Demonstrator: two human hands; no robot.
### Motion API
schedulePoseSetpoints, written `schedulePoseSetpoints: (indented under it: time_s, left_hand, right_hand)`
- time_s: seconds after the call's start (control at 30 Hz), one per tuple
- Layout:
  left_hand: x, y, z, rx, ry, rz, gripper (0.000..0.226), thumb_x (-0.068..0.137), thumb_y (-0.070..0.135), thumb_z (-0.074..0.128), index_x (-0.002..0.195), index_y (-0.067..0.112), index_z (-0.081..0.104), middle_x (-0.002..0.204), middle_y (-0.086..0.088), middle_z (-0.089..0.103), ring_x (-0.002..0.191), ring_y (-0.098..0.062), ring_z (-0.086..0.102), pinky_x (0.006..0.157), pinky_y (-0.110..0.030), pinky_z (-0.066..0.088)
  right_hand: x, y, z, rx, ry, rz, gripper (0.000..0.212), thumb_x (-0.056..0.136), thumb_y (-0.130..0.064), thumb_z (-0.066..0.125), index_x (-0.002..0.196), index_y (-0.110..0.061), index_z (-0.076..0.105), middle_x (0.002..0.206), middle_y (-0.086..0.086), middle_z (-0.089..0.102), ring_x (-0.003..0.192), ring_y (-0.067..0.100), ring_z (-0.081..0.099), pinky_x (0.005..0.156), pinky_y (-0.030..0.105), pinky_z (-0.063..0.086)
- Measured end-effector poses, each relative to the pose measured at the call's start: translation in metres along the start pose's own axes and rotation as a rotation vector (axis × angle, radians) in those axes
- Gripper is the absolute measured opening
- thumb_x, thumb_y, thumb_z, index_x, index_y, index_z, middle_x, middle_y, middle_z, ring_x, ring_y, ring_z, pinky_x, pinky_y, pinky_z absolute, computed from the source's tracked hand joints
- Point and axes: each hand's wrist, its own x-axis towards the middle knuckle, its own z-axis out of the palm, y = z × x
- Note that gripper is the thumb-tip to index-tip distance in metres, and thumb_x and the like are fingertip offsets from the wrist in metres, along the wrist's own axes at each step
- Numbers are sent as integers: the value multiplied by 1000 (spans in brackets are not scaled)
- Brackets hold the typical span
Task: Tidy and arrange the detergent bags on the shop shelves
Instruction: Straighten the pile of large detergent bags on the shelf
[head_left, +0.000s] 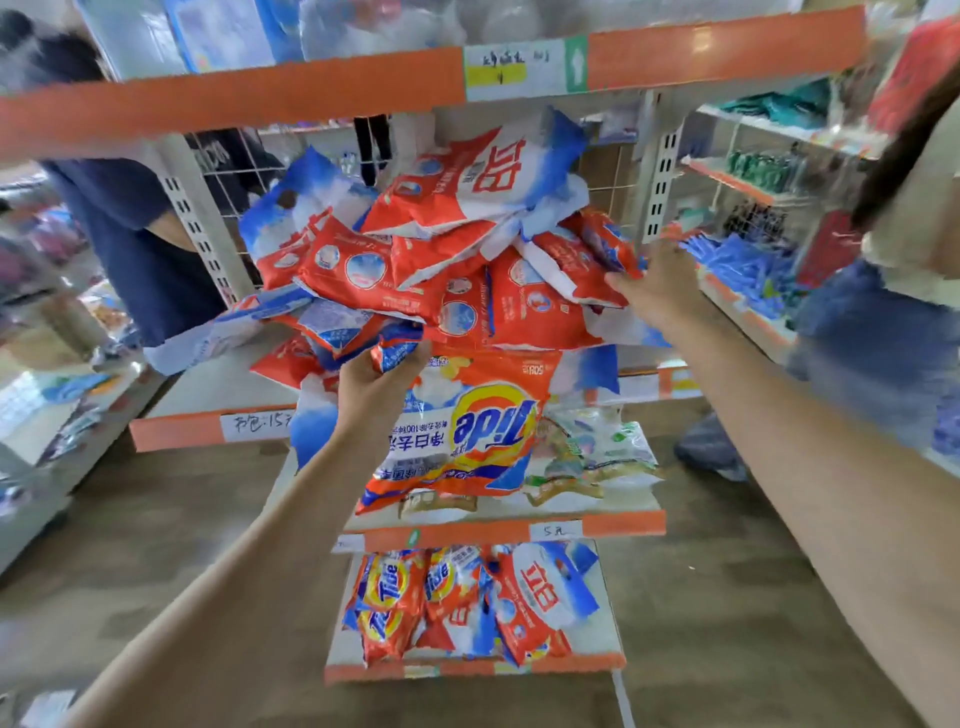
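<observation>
the tidying looks barely begun, judging from how things lie. the left hand (382, 371) grips the top edge of a tide bag (467, 431), fingers curled round the crumpled corner, so that the bag hangs upside down below the hand in front of the shelf edge, its logo inverted. just above and beyond that hand sits the heap of detergent bags (431, 260), red, white and blue packs thrown across each other at all angles on the middle shelf (208, 384), some tilted, some spilling over the front lip to the left of the left hand. the right hand (654, 283) reaches to the right flank of the heap with fingers fairly straight and spread, touching or pressing the outermost pack; whether it pinches anything i cannot tell, as the fingertips are hidden against the bags and blurred. nothing in the heap stands upright or in a row yet. below both hands, a lower shelf (623, 522) carries a few pale green-and-white packets, and lower still a bottom shelf (467, 667) holds tide and red-white bags standing roughly side by side, the most orderly part, though they lean and overlap. what seems left: nearly all of the middle heap needs sorting by brand, turning right way up and lining along the shelf, and the held bag needs a place. other people stand far off to either side of the arms.
</observation>
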Motion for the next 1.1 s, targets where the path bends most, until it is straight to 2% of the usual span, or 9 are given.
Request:
schedulePoseSetpoints:
  time_s: [0.17,0.33,0.47,0.6,0.7,0.83,0.93,1.0,1.1]
  left_hand:
    - [5,6,-7,3,57,13,13,82,22,73,72,19,65,65,2,56,61,-10,47,60,-22,39]
    - [11,12,-2,19,38,7,14,82,20,73,71,15,64,69,-2,58,66,-15,50,61,-24,40]
    - [12,17,17,42,-49,13,12,82,22,72,79,12,67,75,-2,63,68,-13,55,62,-18,44]
    - [12,26,46,19,-192,-23,19,81,28,73,93,14,69,86,1,68,78,-11,61,60,-11,45]
    - [10,31,72,24,-295,-71,46,73,44,77,110,19,65,105,4,69,97,-11,60,82,-23,39]
    - [-7,36,102,101,-482,-66,19,76,39,76,87,26,68,91,8,70,85,-5,62,75,-23,42]
    - [-26,32,117,153,-653,56,14,78,28,76,89,29,68,88,16,67,85,1,61,68,-11,43]
    - [-35,24,120,183,-715,115,16,77,26,77,90,28,69,89,16,67,85,1,61,67,-8,43]
    - [-48,13,121,232,-774,139,20,71,25,82,85,28,68,81,15,67,75,-1,60,60,-8,44]
  right_hand:
    - [37,-2,15,-116,-72,0,58,88,-39,62,132,-5,45,131,23,48,116,38,51,91,38,41]
    - [40,2,25,-370,36,-63,36,97,-18,46,126,2,47,122,29,54,110,45,54,88,45,44]
    - [34,2,20,-330,22,-104,34,97,-16,43,126,-1,51,121,27,55,109,43,54,89,44,44]
    - [7,-4,-2,-225,23,-177,34,97,-20,47,125,-3,54,124,21,55,111,36,53,85,37,41]
    - [-29,-12,-29,-110,-49,-229,37,96,-19,51,131,-8,54,127,16,57,114,30,54,85,29,36]
    - [-84,-12,-48,2,-273,-199,44,94,-25,57,136,-15,50,135,3,54,119,17,53,78,9,31]
    - [-101,6,-43,-22,-391,-129,42,94,-14,54,136,-17,50,113,-5,56,79,-3,54,64,2,34]
    - [-109,15,-43,12,-394,-65,40,93,-12,55,133,-15,54,103,-3,54,69,-8,45,60,4,36]
    - [-120,14,-50,150,-363,8,34,90,-26,62,121,-11,63,111,9,65,95,14,60,86,27,44]
